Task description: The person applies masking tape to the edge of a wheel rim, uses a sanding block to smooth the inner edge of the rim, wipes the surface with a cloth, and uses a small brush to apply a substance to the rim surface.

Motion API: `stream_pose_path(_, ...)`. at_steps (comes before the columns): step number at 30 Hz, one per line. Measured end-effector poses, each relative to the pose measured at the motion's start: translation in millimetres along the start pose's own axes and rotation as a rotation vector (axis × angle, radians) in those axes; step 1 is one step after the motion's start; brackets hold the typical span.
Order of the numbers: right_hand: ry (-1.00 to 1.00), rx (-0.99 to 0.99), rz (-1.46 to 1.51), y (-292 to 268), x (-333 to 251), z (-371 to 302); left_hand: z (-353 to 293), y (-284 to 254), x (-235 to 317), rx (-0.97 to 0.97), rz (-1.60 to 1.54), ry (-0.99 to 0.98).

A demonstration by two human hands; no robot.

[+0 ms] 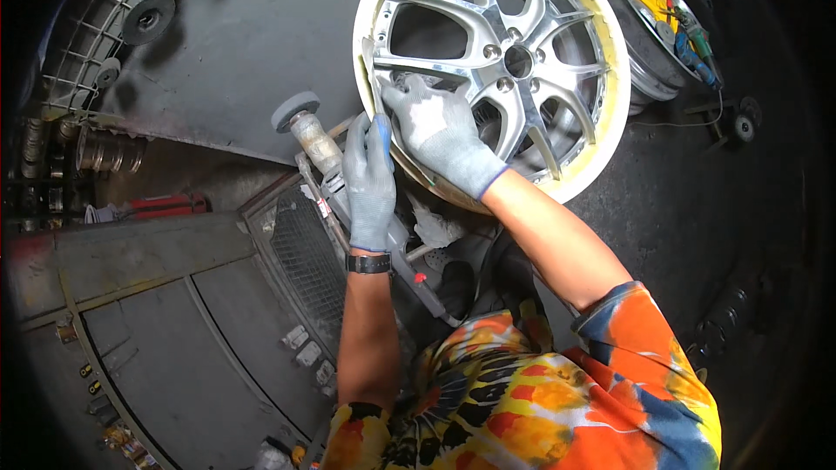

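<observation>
Wheel (498,68): Because its spoked face was turned up toward my head view, I could place it readily at one o'clock; what bore its weight was hidden.
Left hand (370,178): Grey-gloved, it stood at the rim's eight o'clock, fingers close together and pointing to twelve. Something blue showed beside them, but I could not tell whether they gripped it.
Right hand (440,126): It reached over the rim from five o'clock, fingers bent inside the lip near the left one; I could not tell what they held.
Grey strip (369,65): Thin and flat, it ran along the rim at nine o'clock, perhaps a blade or loose edging.
Heft: I judged the metal stiff and heavy, a two-handed lift.
Grip: The polished spokes (435,65) looked slippery, though their openings offered the surest hold. The pale yellow band (616,78) around the rim seemed easily marred, so I would have spared it.
Power tool (318,146): Its round head lay at ten o'clock from the left wrist.
</observation>
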State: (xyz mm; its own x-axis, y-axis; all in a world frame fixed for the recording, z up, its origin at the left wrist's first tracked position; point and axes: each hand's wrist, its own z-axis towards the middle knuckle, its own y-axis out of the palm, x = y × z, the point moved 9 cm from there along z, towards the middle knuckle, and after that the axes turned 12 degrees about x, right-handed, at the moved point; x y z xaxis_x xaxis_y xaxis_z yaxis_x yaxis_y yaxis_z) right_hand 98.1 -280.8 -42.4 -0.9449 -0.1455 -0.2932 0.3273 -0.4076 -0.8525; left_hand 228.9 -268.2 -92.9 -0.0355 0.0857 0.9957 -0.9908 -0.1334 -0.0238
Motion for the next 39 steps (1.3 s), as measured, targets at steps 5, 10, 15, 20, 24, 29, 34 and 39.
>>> stream_pose_path(5, -0.017, 0.026, 0.031, -0.1, 3.5, 5.5, 1.2, 0.5, -0.8, 0.000, 0.023, 0.004)
stream_pose_path(10, -0.016, -0.013, -0.006, 1.0, 1.8, 0.8, 0.2, -1.6, 0.4, 0.013, 0.037, 0.007)
stream_pose_path(15, 0.021, 0.018, -0.006, 3.9, 2.8, 5.5, -1.3, -1.3, 2.1, 0.019, 0.027, 0.006)
stream_pose_path(20, 0.044, 0.023, 0.063, 3.5, 7.0, 6.6, 1.2, 0.0, 3.1, 0.003, 0.051, 0.022)
stream_pose_path(24, 0.065, -0.018, 0.060, 10.6, 9.5, -3.7, 1.2, 0.2, -1.5, 0.000, 0.030, -0.005)
stream_pose_path(29, 0.087, -0.026, 0.060, 8.2, 19.4, 3.1, -0.1, -0.4, -1.1, 0.014, 0.030, -0.015)
stream_pose_path(34, -0.021, 0.021, 0.037, 3.6, 20.1, 0.8, -0.7, -1.3, 3.8, 0.015, 0.053, 0.006)
stream_pose_path(39, -0.081, 0.066, -0.027, 5.3, 16.3, -10.0, 0.7, -1.4, 7.0, 0.017, 0.046, 0.032)
